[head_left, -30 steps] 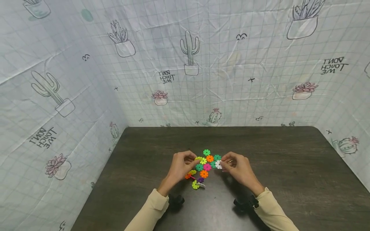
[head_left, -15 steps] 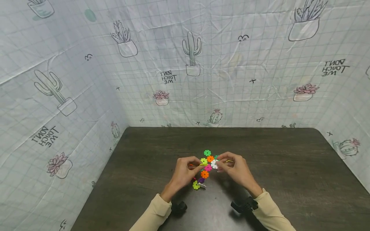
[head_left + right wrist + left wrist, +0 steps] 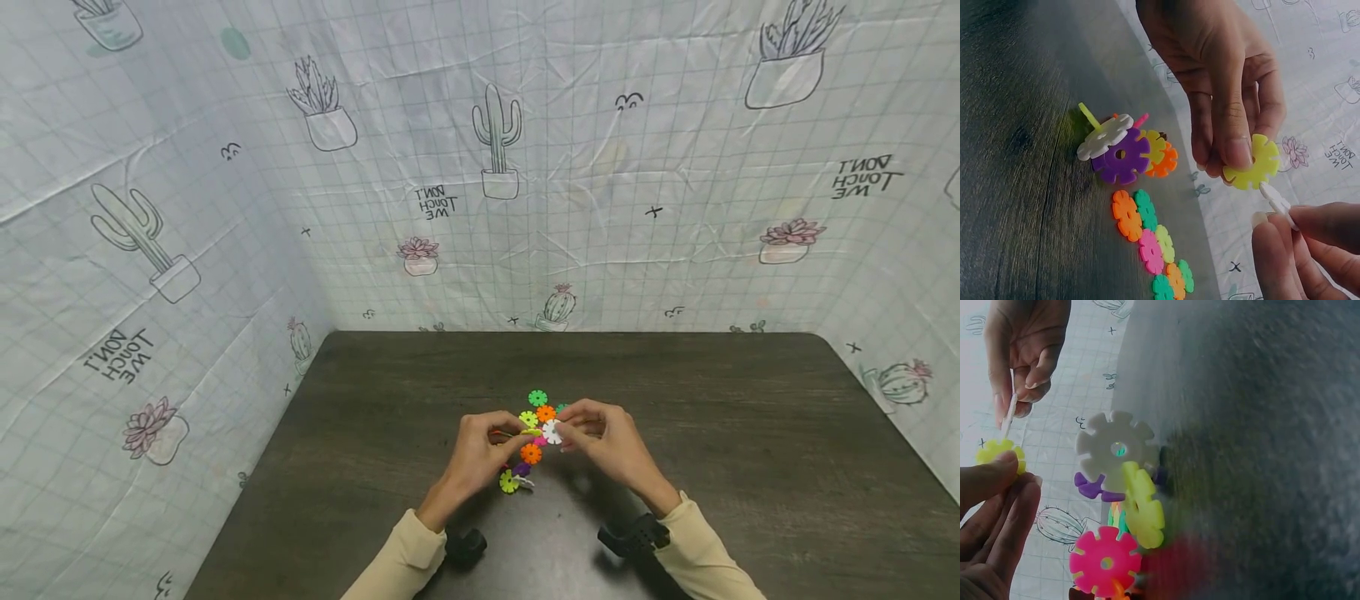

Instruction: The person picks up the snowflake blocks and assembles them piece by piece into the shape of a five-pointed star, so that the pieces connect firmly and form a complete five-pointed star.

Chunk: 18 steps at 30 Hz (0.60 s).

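Observation:
My left hand (image 3: 480,448) pinches a yellow notched plastic disc (image 3: 1266,161) between thumb and fingers. To its right, my right hand (image 3: 613,437) pinches a white notched disc (image 3: 551,432). In the right wrist view the white disc's edge meets the rim of the yellow one; whether their slots are engaged I cannot tell. Below the hands lie more discs, among them an orange disc (image 3: 1126,215) and a pink disc (image 3: 1151,251). Beside them stands a joined cluster with a purple disc (image 3: 1120,161) and another white disc (image 3: 1116,447). My hands partly hide these pieces in the head view.
Everything lies on a dark wood-grain table (image 3: 720,400). Cloth printed with cacti (image 3: 375,217) hangs behind and along the sides. A black wrist device (image 3: 636,533) sits under the right wrist, and a dark one (image 3: 467,548) under the left.
The hands have come closer together. The white disc has moved left to the yellow disc, and my left hand has shifted slightly right and nearer, with its disc seen more edge-on.

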Each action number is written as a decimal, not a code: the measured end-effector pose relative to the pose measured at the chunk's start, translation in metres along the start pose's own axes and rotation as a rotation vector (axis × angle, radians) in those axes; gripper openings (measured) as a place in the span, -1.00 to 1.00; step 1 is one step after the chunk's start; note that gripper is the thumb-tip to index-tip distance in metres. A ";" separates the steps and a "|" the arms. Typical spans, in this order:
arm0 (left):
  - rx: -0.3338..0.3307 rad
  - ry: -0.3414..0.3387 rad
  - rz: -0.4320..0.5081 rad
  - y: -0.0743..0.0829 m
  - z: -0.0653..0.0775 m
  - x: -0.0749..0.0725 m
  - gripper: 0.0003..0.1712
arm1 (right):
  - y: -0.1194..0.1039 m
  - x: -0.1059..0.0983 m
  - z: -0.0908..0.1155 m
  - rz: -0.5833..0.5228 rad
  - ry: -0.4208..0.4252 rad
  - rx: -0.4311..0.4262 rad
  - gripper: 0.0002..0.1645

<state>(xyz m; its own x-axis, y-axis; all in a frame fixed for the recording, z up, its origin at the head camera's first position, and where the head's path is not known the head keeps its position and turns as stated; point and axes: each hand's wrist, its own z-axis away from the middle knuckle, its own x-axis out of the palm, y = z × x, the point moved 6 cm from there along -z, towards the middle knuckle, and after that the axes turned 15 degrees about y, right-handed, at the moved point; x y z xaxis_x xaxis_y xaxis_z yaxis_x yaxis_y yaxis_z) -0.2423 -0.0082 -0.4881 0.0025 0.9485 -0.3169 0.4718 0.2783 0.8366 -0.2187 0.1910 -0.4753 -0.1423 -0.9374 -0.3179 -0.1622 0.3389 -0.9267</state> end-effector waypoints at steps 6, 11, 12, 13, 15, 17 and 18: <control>0.007 -0.005 0.008 0.000 0.003 -0.001 -0.91 | -0.001 0.002 0.001 -0.038 -0.026 0.022 -0.75; 0.008 -0.020 0.021 0.002 0.005 0.000 -0.92 | -0.001 0.003 0.002 -0.026 -0.032 0.006 -0.75; 0.009 -0.020 0.021 0.002 0.005 0.000 -0.92 | -0.001 0.004 0.002 -0.021 -0.033 0.000 -0.75; 0.011 -0.020 0.020 0.003 0.005 0.000 -0.93 | -0.001 0.004 0.002 -0.018 -0.035 -0.005 -0.75; 0.029 -0.016 0.016 0.004 0.006 0.000 -0.93 | 0.000 0.004 0.001 -0.012 -0.033 0.000 -0.76; 0.061 -0.013 0.009 0.007 0.005 0.000 -0.92 | 0.001 0.003 0.000 -0.007 -0.030 0.007 -0.77; 0.080 -0.010 0.006 0.008 0.005 0.000 -0.93 | 0.001 0.003 0.000 -0.004 -0.027 0.010 -0.77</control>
<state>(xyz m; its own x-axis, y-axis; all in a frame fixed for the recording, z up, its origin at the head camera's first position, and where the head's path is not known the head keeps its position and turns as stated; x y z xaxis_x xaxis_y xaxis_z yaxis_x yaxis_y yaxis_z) -0.2336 -0.0069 -0.4834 0.0139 0.9485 -0.3166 0.5407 0.2592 0.8003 -0.2189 0.1885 -0.4768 -0.1149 -0.9406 -0.3193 -0.1524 0.3344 -0.9300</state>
